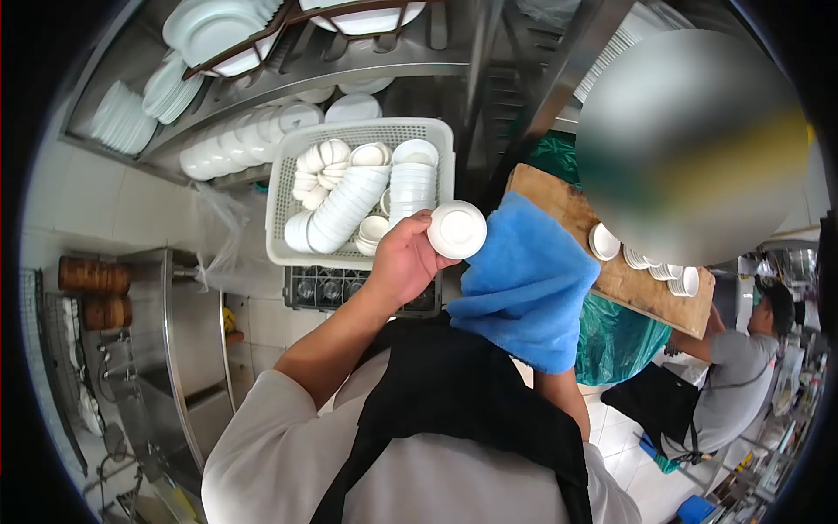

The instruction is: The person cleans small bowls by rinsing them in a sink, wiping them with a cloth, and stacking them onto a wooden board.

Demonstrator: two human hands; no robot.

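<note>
My left hand [408,260] pinches a small white dish [457,230] by its edge, thumb on top, with the dish's round face toward me. A blue towel [528,284] drapes over my right hand, whose fingers are hidden; only my right forearm [563,400] shows below the cloth. The towel's upper left edge meets the dish's right side. Just beyond my left hand, a white plastic basket [274,205] holds stacked white cups [412,183], a curved row of small bowls [342,210] and loose small dishes [314,168].
To the right, a wooden board [554,192] carries several small white dishes [604,242]. Beneath the basket is a dark glass rack [330,290]. Plates [205,33] fill metal shelves above. Another person [738,367] works at the right. A blurred round patch hides the upper right.
</note>
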